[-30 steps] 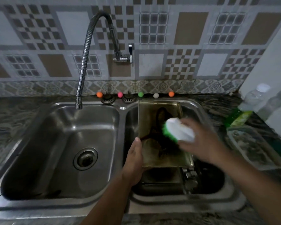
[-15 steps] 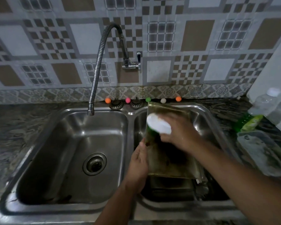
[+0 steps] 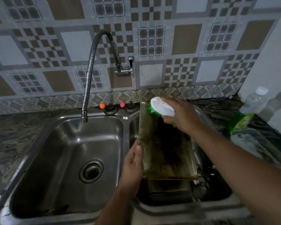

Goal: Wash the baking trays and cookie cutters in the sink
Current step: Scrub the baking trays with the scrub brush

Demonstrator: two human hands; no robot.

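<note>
Dim, flat indoor light with a bluish cast. Soft highlights on the left sink basin (image 3: 68, 159) and faucet hose (image 3: 89, 78), no hard glare. Right basin deep in shadow. Wide-angle bowing bends wall tiles (image 3: 152, 39) near edges. Bottle (image 3: 250, 108) at right edge soft, slightly smeared.

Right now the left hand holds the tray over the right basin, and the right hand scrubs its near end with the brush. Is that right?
Not quite. In the head view the brush in the right hand is at the far end of the tray, by the wall, not the near end. The rest holds: the left hand holds the tray over the right basin.
</note>
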